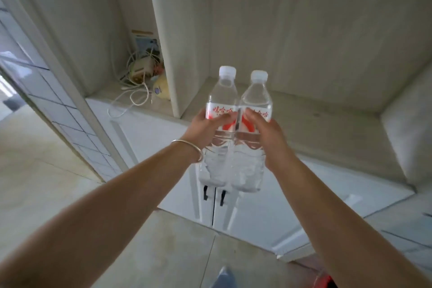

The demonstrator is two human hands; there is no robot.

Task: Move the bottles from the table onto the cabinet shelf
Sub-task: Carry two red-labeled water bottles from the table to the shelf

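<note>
Two water bottles, held upright in front of the open cabinet shelf, one per hand.

Fingers of the left hand curl round the label band of the left bottle; the right hand grips the right bottle at the same height. Bottles: clear, white caps, red-and-white labels, sides touching, bases hanging in front of the white cabinet doors below. Cabinet shelf: wide right bay just beyond the bottles, bare where visible; the narrow left bay holds a tangle of cables. Left wrist bears a bangle. Handling note, as judgement: carry both forward over the shelf lip, keep them upright, set bases flat well back from the edge, and let go only once each stands steady.
</note>
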